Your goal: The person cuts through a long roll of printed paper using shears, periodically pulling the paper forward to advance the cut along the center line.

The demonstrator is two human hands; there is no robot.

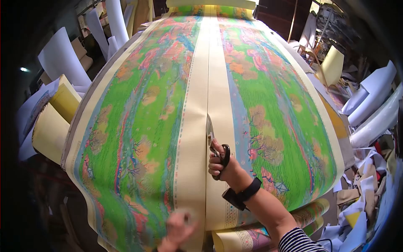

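Observation:
A long printed sheet (147, 109) with green, pink and blue landscape panels lies along the table, with a cream strip down its middle. My right hand (220, 161) grips black-handled scissors (212, 136) whose blades point away from me along a slit in the cream strip. My left hand (176, 231), blurred, pinches the near edge of the cream strip left of the slit. A black band sits on my right wrist.
Rolled printed sheets (252, 239) lie under the near table edge. White and yellow paper rolls (58, 105) stand at the left. More rolls and paper scraps (369, 168) pile up at the right. A wooden chair (310, 54) stands far right.

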